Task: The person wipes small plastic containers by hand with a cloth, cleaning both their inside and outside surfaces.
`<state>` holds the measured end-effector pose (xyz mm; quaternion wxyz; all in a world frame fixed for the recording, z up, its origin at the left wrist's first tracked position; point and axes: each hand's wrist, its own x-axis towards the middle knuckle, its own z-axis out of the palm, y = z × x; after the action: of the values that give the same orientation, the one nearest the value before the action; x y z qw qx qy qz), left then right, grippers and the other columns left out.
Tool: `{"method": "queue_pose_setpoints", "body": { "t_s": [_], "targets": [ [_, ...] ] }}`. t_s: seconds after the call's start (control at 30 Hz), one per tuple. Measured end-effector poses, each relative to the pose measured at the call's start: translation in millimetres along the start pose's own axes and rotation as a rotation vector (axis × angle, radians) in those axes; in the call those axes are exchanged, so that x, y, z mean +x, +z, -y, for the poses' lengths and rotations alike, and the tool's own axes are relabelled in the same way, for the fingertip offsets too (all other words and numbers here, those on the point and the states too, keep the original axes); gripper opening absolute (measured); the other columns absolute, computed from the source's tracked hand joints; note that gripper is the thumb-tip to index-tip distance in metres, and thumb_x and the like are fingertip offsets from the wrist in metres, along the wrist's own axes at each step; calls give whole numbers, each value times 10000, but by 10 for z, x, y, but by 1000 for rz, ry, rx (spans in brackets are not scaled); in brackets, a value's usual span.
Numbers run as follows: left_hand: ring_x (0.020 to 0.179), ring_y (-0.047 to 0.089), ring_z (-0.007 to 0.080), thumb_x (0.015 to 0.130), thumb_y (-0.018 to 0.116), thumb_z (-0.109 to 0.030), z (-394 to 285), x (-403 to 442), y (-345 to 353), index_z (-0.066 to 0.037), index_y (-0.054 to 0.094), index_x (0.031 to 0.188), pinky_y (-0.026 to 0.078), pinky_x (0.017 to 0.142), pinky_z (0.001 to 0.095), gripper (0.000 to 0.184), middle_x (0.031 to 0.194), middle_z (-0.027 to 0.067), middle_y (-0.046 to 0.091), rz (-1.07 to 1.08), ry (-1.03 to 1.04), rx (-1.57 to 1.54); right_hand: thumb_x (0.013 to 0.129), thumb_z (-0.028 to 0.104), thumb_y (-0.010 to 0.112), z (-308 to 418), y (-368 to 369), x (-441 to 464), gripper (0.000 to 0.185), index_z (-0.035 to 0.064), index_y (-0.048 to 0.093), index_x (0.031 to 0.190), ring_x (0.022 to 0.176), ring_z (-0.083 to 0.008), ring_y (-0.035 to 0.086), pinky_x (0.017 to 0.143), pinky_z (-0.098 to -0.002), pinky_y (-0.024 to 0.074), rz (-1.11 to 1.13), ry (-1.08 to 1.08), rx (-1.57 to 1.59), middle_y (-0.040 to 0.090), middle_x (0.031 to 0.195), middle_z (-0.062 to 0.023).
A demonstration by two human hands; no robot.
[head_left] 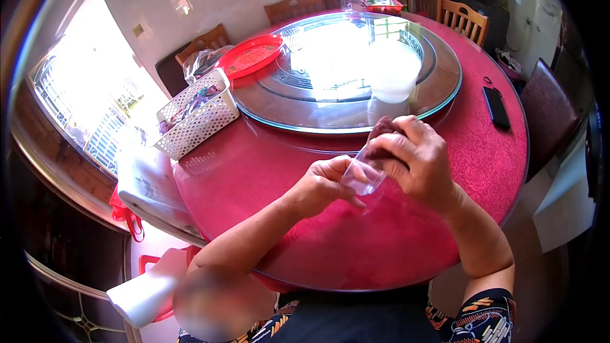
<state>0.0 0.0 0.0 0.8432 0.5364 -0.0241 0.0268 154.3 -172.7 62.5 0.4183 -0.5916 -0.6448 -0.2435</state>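
Clear, thin plastic made up the small cup (363, 179) between the person's two hands, above the red tabletop (305, 241). The left hand (323, 185) had its fingers and thumb narrowed around the cup's near side; the right hand (414, 157) held a dark reddish-brown, cloth-like thing (384, 128) bunched in curled fingers at the cup's far end. To my eye, a light, steady left grip suited such flimsy walls, with the right fingers pressing softly. Those right fingers hid part of the cup, so I couldn't tell how far the cloth-like thing reached in. Just beyond the fingertips, the turntable (257, 107) and a whitish stack of bowls (395, 76) limited forward room; a perforated basket (202, 132) stood well left of the fingers, a black phone (495, 108) well right.
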Motion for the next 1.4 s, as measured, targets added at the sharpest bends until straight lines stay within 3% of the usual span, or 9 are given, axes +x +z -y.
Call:
{"method": "queue_pose_setpoints", "body": {
  "t_s": [0.17,0.2,0.3,0.4,0.5,0.7,0.83,1.2,1.4],
  "targets": [
    [1073,663,219,843,696,15,-130,-22,97,-21,570,1377,633,829,401,550,1190,98,669,-51,-43,46,795,216,758,123,120,-7,165,117,744,926,800,-281,660,719,-426,520,-67,-204,-116,613,893,-122],
    [1159,651,283,879,652,6,-135,-43,70,-18,575,1375,620,883,476,503,1226,131,664,-45,-61,-26,790,215,758,134,103,-23,174,107,741,926,805,-276,655,712,-428,511,-31,-225,-130,609,888,-123],
    [1171,646,282,885,661,-21,-90,-57,-9,4,577,1368,619,879,484,491,1221,137,672,-5,-84,-34,789,211,756,169,80,-27,163,116,741,921,816,-278,654,716,-430,508,-3,-209,-120,611,891,-115],
    [1177,644,284,890,646,-2,-143,-29,51,18,593,1350,606,914,471,463,1240,152,669,-69,-140,-6,782,209,804,93,22,17,176,132,749,931,781,-273,663,684,-426,525,15,-4,-6,619,885,-97],
    [1081,661,210,901,646,-55,-113,-16,142,13,644,1290,580,922,365,394,1180,119,695,-106,-15,69,785,199,814,-64,74,-50,188,133,749,949,751,-285,678,661,-421,552,-34,225,133,624,882,-105],
    [1069,667,183,905,695,-87,4,-16,44,-25,638,1324,579,911,346,427,1168,83,702,-99,22,194,784,225,801,126,48,-20,173,144,747,927,834,-274,683,717,-425,545,16,-81,-100,630,916,-97],
    [1110,675,264,878,664,42,-74,-52,49,-1,658,1265,593,945,426,389,1188,126,693,-97,-58,68,768,253,803,237,90,-50,205,136,738,923,841,-276,664,725,-422,533,24,-226,-94,622,959,-98],
    [1199,625,296,923,648,-37,-103,-26,130,27,626,1310,581,960,465,392,1282,195,638,-40,0,100,806,187,807,-166,68,-57,161,103,741,926,771,-269,694,658,-387,574,-21,254,163,651,891,-94],
    [1189,629,285,899,678,-83,-39,-54,65,23,618,1303,534,1015,466,421,1248,149,654,-63,13,-52,761,254,811,215,69,-28,210,132,740,915,833,-269,681,738,-412,548,-3,-184,-39,639,913,-92]
  ]
}}
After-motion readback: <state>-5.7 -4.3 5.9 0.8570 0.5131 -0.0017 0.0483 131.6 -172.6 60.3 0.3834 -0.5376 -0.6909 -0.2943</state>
